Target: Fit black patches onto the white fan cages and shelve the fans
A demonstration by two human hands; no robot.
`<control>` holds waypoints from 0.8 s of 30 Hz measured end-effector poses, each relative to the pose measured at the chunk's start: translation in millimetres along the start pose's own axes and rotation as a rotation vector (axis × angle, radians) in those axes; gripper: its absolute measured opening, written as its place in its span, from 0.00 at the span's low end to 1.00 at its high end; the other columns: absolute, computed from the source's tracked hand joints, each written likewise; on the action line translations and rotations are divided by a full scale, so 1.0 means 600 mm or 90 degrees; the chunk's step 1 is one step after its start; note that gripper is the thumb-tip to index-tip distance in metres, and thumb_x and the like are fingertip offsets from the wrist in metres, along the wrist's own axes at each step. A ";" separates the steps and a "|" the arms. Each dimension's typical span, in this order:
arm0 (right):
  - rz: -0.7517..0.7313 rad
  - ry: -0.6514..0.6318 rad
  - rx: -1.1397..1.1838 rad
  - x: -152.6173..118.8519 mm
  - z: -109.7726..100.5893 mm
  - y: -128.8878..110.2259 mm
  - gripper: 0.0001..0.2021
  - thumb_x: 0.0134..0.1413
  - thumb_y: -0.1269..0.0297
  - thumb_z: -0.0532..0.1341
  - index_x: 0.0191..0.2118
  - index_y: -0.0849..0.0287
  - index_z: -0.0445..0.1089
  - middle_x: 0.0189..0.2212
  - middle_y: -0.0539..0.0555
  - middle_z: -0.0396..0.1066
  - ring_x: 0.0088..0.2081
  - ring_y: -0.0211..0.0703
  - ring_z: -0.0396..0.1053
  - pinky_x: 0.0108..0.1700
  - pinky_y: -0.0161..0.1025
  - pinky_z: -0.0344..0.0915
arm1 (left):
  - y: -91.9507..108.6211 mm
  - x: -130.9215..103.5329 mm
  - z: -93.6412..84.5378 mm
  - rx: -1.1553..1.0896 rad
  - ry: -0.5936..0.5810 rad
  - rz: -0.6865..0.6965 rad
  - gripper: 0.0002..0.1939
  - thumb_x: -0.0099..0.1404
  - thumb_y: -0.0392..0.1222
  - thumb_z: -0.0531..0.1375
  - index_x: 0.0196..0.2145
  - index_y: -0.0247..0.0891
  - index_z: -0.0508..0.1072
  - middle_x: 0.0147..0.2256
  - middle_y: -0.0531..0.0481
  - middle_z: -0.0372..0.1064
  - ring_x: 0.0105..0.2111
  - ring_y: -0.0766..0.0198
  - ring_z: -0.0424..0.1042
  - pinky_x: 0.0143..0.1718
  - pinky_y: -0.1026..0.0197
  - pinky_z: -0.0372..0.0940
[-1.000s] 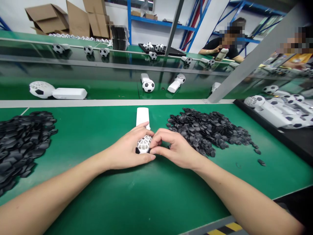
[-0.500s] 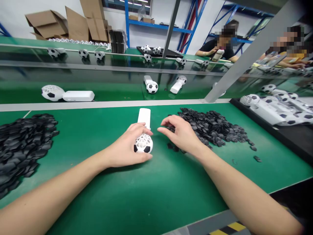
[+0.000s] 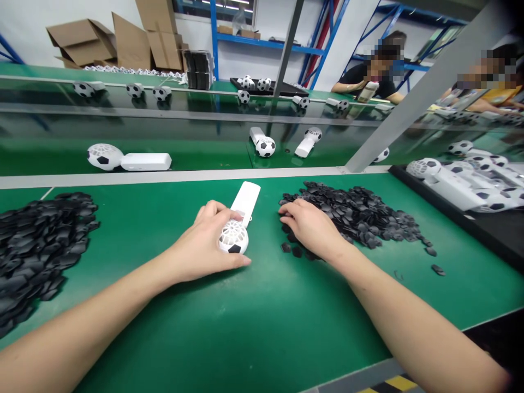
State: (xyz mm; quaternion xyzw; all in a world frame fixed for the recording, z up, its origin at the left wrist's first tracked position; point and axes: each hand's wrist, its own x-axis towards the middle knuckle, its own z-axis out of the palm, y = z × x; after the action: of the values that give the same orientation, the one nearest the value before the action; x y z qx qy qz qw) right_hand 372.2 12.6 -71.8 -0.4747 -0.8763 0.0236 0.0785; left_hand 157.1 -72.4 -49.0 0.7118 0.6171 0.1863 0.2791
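A small white handheld fan with a soccer-ball head (image 3: 234, 236) lies on the green table, its flat handle (image 3: 246, 196) slanting away to the upper right. My left hand (image 3: 200, 243) is curved around the left side of the ball head, thumb in front and fingers behind. To the right, my right hand (image 3: 315, 228) touches the near left edge of a heap of small black plastic pieces (image 3: 364, 213). Its fingers are bent close to the thumb, and the fingertips hide whatever may lie between them. Several loose pentagon pieces (image 3: 285, 248) are scattered just below that hand.
Another heap of black pieces (image 3: 36, 245) spreads at the left. A black tray (image 3: 487, 234) of soccer-ball fans stands at the right. Beyond the white ledge, more fans (image 3: 147, 161) lie on a green conveyor. A grey post (image 3: 409, 98) slants up, and people sit across the line.
My right hand has moved right onto the edge of the black pieces. My left hand has tilted the fan, its handle swinging right and its head shifting slightly left.
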 end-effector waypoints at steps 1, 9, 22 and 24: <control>0.000 -0.007 0.008 -0.001 -0.002 0.000 0.06 0.57 0.70 0.54 0.37 0.58 0.69 0.35 0.55 0.67 0.38 0.46 0.66 0.33 0.38 0.60 | -0.001 0.000 0.000 -0.008 -0.007 -0.015 0.31 0.46 0.53 0.63 0.48 0.44 0.62 0.44 0.47 0.54 0.44 0.52 0.62 0.41 0.50 0.64; -0.054 0.022 0.087 -0.011 -0.006 -0.008 0.05 0.57 0.70 0.54 0.37 0.57 0.66 0.32 0.53 0.67 0.32 0.42 0.66 0.31 0.37 0.59 | 0.004 -0.001 -0.012 -0.030 -0.070 0.014 0.27 0.51 0.39 0.58 0.50 0.43 0.60 0.47 0.48 0.56 0.36 0.60 0.65 0.32 0.61 0.63; -0.242 0.113 0.426 -0.019 0.007 -0.043 0.05 0.54 0.71 0.58 0.34 0.57 0.71 0.32 0.52 0.68 0.36 0.39 0.67 0.40 0.36 0.64 | -0.019 0.007 -0.014 -0.106 -0.122 0.062 0.26 0.49 0.32 0.55 0.47 0.44 0.60 0.47 0.50 0.54 0.26 0.69 0.62 0.23 0.65 0.59; -0.257 0.104 0.447 -0.019 0.008 -0.048 0.05 0.55 0.72 0.58 0.36 0.57 0.70 0.32 0.51 0.69 0.36 0.38 0.67 0.40 0.36 0.64 | -0.017 0.006 -0.014 -0.096 -0.115 0.067 0.26 0.49 0.32 0.55 0.48 0.44 0.60 0.47 0.50 0.55 0.27 0.68 0.62 0.24 0.65 0.59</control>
State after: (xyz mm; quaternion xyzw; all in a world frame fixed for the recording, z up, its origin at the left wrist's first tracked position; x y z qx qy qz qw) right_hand 353.9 -12.6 -74.7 -0.2379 -0.8816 0.2674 0.3076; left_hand 144.4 -66.8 -49.0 0.7338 0.5358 0.1817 0.3759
